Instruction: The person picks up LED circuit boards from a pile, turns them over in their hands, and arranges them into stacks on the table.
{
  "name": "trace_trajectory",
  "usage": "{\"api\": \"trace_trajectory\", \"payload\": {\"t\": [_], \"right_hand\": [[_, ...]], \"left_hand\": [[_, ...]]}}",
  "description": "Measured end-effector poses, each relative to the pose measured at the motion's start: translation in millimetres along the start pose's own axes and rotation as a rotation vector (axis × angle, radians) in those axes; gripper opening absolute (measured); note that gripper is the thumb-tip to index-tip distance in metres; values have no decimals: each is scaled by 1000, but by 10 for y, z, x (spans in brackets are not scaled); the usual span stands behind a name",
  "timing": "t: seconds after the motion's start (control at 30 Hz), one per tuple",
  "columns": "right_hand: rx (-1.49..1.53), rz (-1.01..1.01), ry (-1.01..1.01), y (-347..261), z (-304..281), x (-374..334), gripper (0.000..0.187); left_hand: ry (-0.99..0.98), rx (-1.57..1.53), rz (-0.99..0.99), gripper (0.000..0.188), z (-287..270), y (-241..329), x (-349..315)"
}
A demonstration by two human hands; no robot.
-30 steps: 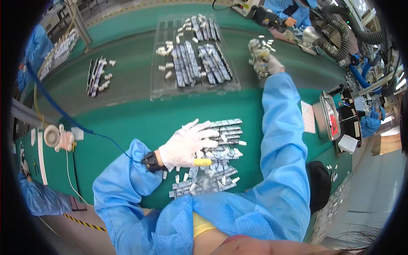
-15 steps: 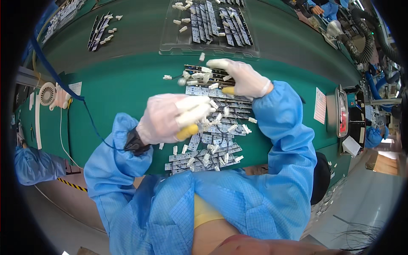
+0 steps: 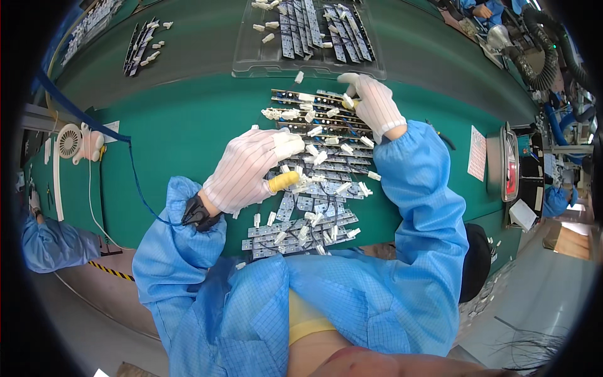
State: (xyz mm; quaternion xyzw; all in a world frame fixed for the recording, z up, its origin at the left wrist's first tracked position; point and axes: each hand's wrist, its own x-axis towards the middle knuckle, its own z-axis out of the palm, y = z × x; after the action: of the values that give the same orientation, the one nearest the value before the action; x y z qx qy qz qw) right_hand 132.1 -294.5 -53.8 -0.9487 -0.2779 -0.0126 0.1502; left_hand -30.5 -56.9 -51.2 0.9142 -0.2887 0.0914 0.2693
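My left hand (image 3: 248,166), in a thin striped white glove with a yellow thumb cover, reaches over the left side of a pile of circuit board strips (image 3: 326,204). Its fingers are stretched out and the thumb stands apart; white plug connectors (image 3: 319,157) on short dark wires lie beside the fingertips. At the pile's far right corner my right hand (image 3: 377,108), gloved likewise, is closed with thumb and forefinger at a white plug connector (image 3: 348,101). The farther strips (image 3: 295,95) stand on edge in a row; the nearer ones lie flat and overlap.
Beyond the green mat (image 3: 163,125), a clear plastic tray (image 3: 251,68) holds more strips. Another bundle of strips (image 3: 141,47) lies at the far left. A small fan (image 3: 70,139) and a blue cord (image 3: 130,166) are on the left, pliers (image 3: 445,137) on the right.
My right hand has moved slightly away from me and its fingers have curled in at the far corner. The left hand has shifted a little, its thumb farther from the fingers. More upright strips show between the hands.
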Motion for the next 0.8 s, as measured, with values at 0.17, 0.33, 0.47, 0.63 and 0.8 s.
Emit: {"api": "trace_trajectory", "payload": {"t": [0.17, 0.33, 0.47, 0.63, 0.8], "right_hand": [[864, 123, 117, -2, -252, -64, 21], [599, -247, 393, -524, -764, -578, 14], [553, -743, 203, -892, -686, -960, 32], [524, -453, 307, -974, -497, -1001, 28], [1158, 64, -151, -1098, -439, -1109, 32]], "left_hand": [[-1, 1, -10, 42, 14, -25, -82], [426, -626, -252, 62, -120, 200, -172], [198, -1396, -297, 74, -192, 662, -18], [258, -1231, -582, 42, -242, 716, -40], [438, -964, -467, 42, -52, 718, -30]]}}
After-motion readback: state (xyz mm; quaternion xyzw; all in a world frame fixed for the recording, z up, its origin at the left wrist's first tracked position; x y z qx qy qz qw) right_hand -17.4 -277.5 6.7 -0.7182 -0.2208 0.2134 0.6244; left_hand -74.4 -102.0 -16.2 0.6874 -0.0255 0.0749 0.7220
